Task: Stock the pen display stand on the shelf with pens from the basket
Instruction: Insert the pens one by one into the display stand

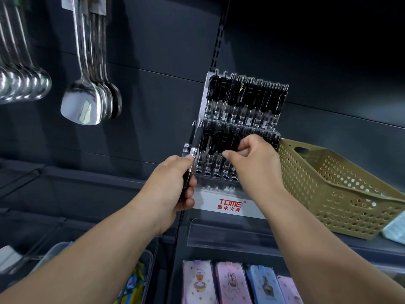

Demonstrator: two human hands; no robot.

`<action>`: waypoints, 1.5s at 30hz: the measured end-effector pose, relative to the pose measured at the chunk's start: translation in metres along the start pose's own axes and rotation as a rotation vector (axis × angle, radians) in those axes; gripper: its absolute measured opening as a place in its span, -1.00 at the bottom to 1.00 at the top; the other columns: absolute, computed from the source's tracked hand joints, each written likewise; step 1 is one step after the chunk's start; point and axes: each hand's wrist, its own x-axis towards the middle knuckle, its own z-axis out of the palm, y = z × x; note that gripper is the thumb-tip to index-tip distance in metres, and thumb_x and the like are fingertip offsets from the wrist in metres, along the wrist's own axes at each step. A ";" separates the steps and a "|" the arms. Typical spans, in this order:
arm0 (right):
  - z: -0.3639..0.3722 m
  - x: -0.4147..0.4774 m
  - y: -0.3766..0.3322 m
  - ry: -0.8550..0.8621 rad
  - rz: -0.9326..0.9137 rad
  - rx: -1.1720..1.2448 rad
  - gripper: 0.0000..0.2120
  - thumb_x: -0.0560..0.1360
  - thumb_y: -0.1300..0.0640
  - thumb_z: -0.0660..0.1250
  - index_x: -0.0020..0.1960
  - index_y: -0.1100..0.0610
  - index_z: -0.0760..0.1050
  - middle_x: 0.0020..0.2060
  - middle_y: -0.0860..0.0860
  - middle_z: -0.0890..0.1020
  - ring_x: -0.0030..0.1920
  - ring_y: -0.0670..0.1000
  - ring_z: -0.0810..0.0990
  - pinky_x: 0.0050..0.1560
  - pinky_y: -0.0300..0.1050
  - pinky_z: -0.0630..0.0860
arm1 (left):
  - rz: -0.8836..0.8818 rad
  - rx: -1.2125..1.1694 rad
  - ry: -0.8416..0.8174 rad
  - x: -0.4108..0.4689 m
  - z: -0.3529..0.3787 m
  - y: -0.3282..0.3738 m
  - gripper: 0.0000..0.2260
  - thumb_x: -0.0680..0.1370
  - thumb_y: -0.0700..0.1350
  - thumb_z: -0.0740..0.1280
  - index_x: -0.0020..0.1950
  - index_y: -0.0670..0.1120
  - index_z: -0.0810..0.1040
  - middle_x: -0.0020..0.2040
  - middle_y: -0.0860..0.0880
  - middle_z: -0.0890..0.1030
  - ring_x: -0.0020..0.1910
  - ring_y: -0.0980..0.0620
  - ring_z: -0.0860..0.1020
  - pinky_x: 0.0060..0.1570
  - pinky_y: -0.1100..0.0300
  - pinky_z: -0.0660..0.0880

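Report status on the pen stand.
Left hand grips two black pens. Right hand pinches black pen in lower row of clear tiered display stand. Tan perforated basket alongside, no obstruction.

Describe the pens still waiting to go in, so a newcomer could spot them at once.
Find the white pen display stand with the red TOME label on the dark shelf. At its left edge the left hand grips two black pens. Unlike the racked pens, they sit outside the slots.

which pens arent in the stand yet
The two pens held in the left hand, sticking up just left of the stand. The rest stand in its rows, even the front-row pen the right hand pinches.
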 end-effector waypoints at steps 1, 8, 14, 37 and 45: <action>0.001 0.000 0.000 0.004 0.000 -0.011 -0.80 0.47 0.03 0.46 -0.12 0.09 0.46 -0.41 -0.09 0.51 -0.39 -0.12 0.47 -0.30 -0.14 0.42 | 0.000 0.001 0.002 -0.001 0.000 0.001 -0.77 0.61 -0.03 0.23 -0.23 -0.03 0.38 -0.43 -0.02 0.43 -0.51 0.07 0.32 -0.52 0.23 0.32; 0.001 -0.005 0.004 -0.016 0.021 -0.041 -0.77 0.46 -0.03 0.46 -0.16 0.08 0.48 -0.42 -0.08 0.53 -0.37 -0.08 0.49 -0.27 -0.06 0.50 | -0.006 0.033 0.005 -0.003 0.002 0.001 -0.77 0.61 -0.03 0.23 -0.24 -0.03 0.39 -0.43 -0.01 0.43 -0.51 0.09 0.32 -0.55 0.24 0.32; -0.008 -0.027 -0.007 0.061 -0.171 -0.063 -0.90 0.55 0.00 0.34 0.00 0.01 0.47 -0.31 -0.14 0.53 -0.27 -0.16 0.51 -0.20 -0.13 0.47 | 0.003 0.038 -0.002 -0.007 0.007 0.003 -0.84 0.59 -0.12 0.21 -0.19 -0.06 0.42 -0.39 -0.04 0.47 -0.50 0.07 0.34 -0.55 0.26 0.29; -0.050 -0.012 -0.006 0.096 -0.155 0.100 -0.91 0.58 0.08 0.32 -0.06 0.09 0.51 -0.19 -0.02 0.56 -0.32 -0.16 0.45 -0.39 -0.43 0.35 | 0.103 0.127 -0.030 -0.019 0.018 0.012 -0.76 0.66 -0.03 0.13 -0.05 -0.02 0.56 -0.29 -0.01 0.54 -0.34 0.06 0.52 -0.41 0.20 0.47; -0.033 -0.004 0.005 0.004 -0.070 0.073 -0.86 0.58 0.11 0.32 0.06 0.00 0.37 -0.21 0.00 0.58 -0.37 -0.10 0.46 -0.44 -0.34 0.33 | 0.099 0.130 -0.026 -0.013 0.020 0.008 -0.77 0.65 -0.05 0.14 -0.03 -0.03 0.57 -0.30 -0.02 0.51 -0.36 0.06 0.49 -0.40 0.19 0.46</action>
